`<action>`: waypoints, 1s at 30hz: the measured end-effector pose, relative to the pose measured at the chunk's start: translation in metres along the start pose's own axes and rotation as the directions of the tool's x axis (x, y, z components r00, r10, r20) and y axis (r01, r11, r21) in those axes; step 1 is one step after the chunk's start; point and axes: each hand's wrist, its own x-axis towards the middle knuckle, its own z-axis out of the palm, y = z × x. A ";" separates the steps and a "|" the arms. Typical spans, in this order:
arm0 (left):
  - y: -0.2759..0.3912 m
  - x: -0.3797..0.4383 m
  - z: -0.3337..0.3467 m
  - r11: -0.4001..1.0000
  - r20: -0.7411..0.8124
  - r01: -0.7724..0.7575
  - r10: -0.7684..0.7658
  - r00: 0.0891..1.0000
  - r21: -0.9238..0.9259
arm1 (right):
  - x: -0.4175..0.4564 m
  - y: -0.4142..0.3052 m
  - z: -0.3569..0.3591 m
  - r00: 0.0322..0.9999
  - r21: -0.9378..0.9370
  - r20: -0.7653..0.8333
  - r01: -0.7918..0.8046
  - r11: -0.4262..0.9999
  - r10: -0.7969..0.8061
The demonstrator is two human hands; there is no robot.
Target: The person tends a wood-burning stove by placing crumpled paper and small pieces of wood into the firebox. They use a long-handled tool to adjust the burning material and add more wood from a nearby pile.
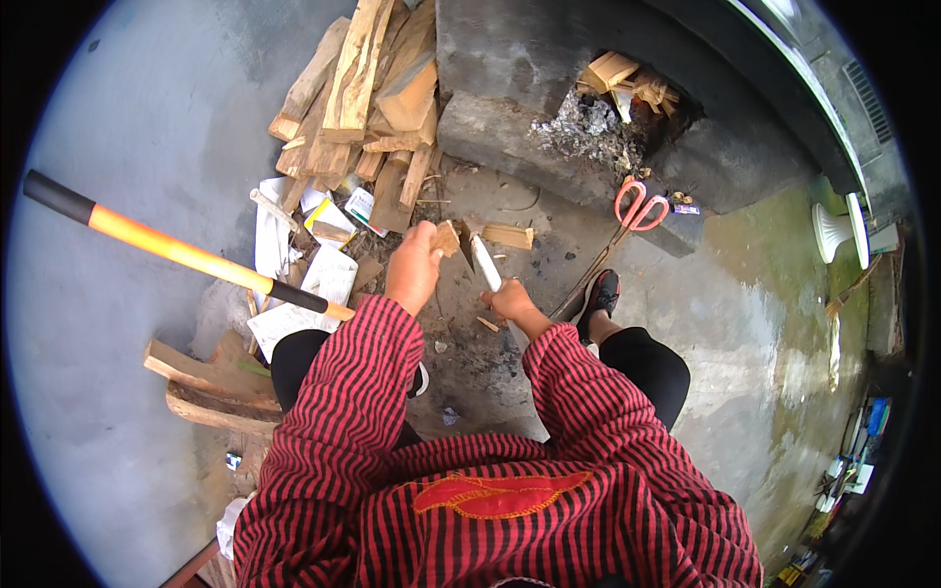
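My left hand (414, 268) grips a short piece of wood (445, 239) near the middle of the view. Around the pale handle (485, 262) of a bladed tool, my right hand (510, 300) is closed. The tool's dark blade (467, 244) lies against or very close to the right side of the wood; contact cannot be told. Just beyond the blade, a split stick (507, 236) rests on the floor. Chips of wood are scattered below the hands.
Split firewood (356, 73) is heaped ahead. A stove opening at upper right holds wood (612, 71) and ash (581, 121). Fire tongs with pink handles (641, 208) lean near my right shoe (604, 294). An orange-and-black long handle (180, 248), papers (327, 275) and curved logs (213, 378) are at left.
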 end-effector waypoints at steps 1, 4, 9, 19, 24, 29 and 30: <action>-0.003 0.005 -0.002 0.997 -0.022 0.035 -0.037 0.999 -0.064 | 0.002 0.002 -0.003 0.996 0.187 0.083 -0.045 0.981 0.030; -0.047 0.027 0.005 0.964 -0.046 0.050 -0.065 0.997 -0.262 | 0.008 0.010 -0.008 0.964 0.626 0.240 -0.243 0.741 0.113; -0.056 0.053 0.007 0.757 0.115 0.314 -0.304 0.946 -0.573 | 0.001 0.045 -0.020 0.958 0.547 0.178 -0.286 0.787 0.224; -0.054 0.090 0.021 0.651 -0.090 0.174 -0.351 0.932 -0.739 | -0.089 -0.067 -0.047 0.900 0.187 -0.375 0.310 0.932 -0.223; -0.054 0.088 0.008 0.653 -0.010 0.263 -0.383 0.924 -0.710 | -0.110 -0.119 -0.055 0.859 0.065 -0.366 0.408 0.911 -0.359; -0.087 0.097 0.016 0.786 -0.154 0.200 -0.350 0.924 -0.585 | -0.104 -0.123 -0.038 0.877 0.025 -0.341 0.369 0.929 -0.339; -0.066 0.094 0.017 0.699 -0.084 0.250 -0.406 0.910 -0.670 | -0.102 -0.114 -0.042 0.876 0.034 -0.355 0.361 0.932 -0.326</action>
